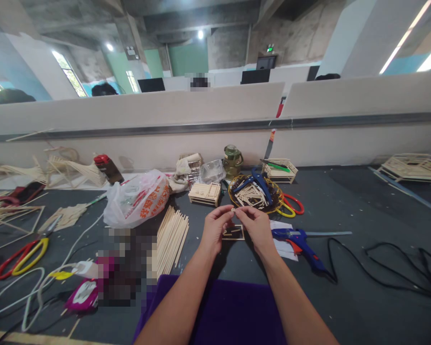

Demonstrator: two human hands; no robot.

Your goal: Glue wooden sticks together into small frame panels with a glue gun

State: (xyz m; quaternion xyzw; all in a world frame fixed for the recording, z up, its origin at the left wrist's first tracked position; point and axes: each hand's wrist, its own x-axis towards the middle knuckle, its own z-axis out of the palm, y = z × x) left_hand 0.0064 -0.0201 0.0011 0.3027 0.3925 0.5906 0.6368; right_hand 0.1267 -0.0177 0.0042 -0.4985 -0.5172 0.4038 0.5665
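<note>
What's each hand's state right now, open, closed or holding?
Left hand: closed, pinching a small pale piece.
Right hand: closed, pinching the same piece.

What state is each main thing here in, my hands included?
Left hand, pinching a small piece
Right hand, pinching the same small piece
Glue gun, lying on its side
Plastic bag, bulging
Red-lidded bottle, closed, tilted
Green flask, upright
Basket, holding short sticks
Long sticks, lying side by side
</note>
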